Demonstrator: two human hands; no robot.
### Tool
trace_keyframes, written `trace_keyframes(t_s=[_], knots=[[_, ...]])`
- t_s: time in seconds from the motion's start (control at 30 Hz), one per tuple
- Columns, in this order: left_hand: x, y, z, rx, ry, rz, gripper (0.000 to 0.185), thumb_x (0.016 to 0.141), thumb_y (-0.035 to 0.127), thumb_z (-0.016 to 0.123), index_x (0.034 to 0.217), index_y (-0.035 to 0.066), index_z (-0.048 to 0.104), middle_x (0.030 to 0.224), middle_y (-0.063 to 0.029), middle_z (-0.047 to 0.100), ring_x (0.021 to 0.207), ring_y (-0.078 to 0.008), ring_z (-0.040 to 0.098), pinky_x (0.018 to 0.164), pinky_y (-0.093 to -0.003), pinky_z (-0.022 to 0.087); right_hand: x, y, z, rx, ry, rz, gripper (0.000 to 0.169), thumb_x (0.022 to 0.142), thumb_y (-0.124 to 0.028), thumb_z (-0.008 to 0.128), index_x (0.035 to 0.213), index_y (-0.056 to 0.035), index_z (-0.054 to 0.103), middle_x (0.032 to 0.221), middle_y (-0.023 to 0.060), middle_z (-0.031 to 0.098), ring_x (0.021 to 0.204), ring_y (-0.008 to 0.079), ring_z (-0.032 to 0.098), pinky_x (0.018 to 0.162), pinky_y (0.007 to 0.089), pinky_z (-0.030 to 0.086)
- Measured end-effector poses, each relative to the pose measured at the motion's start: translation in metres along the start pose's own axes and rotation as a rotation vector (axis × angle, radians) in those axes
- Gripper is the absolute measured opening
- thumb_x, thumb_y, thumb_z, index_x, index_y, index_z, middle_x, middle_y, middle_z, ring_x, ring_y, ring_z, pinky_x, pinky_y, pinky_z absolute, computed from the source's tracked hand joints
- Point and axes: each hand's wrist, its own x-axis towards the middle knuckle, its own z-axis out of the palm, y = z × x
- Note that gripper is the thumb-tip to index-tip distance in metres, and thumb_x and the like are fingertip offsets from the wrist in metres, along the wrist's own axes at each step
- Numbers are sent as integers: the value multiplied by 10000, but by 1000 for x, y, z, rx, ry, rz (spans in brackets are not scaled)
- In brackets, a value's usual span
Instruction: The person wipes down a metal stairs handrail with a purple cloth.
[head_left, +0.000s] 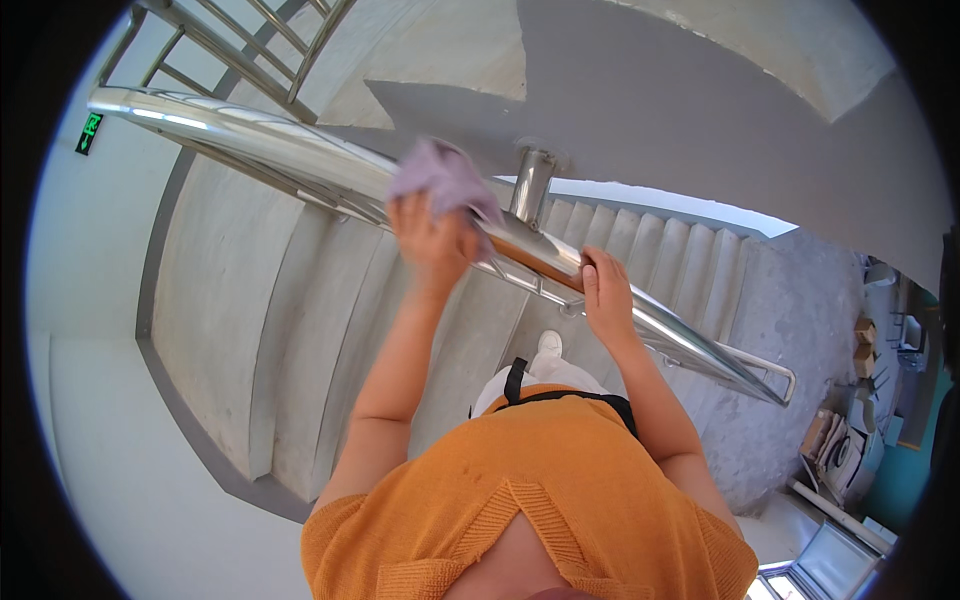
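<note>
A polished stainless-steel handrail (330, 154) slants across the view from upper left to lower right. My left hand (431, 240) presses a mauve cloth (444, 178) against the rail's top; both are slightly blurred. Further down the rail, my right hand (609, 292) rests with its fingers curled over the tube. Between my hands, a short steel post (533, 184) joins the rail to the grey-painted side of the upper flight. The orange of my sweater reflects in the metal.
Concrete steps (315, 330) rise to the left, and another flight (652, 255) shows beyond the rail. Boxes (865, 349) and stacked items stand on the floor at the right. A green lit exit sign (88, 133) hangs on the left wall.
</note>
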Motion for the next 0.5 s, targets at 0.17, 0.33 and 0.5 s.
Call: trace_keyframes(t_s=[0.17,0.33,0.5], knots=[[-19,21,4,34,48,-10,203,771,174,649,971,141,664,1302,-179,577,1325,-379,469,1123,-600,247,2,-4,4,-75,-72,-93,360,1022,-239,411,1283,-23,531,1172,190,617,1086,382,562,959,454,415],[-72,68,36,-175,-234,471,126,809,244,677,858,146,614,1392,-97,556,1414,-307,386,1161,-573,203,-7,26,11,114,-107,140,348,917,-113,565,1245,2,570,1239,230,587,1196,413,518,1036,466,402],[-54,32,17,-152,-199,327,124,806,209,671,845,117,598,1400,-101,558,1413,-318,383,1165,-563,184,-16,5,-2,-16,-81,51,372,957,-148,521,1304,-17,530,1277,207,574,1194,387,526,1035,458,406]])
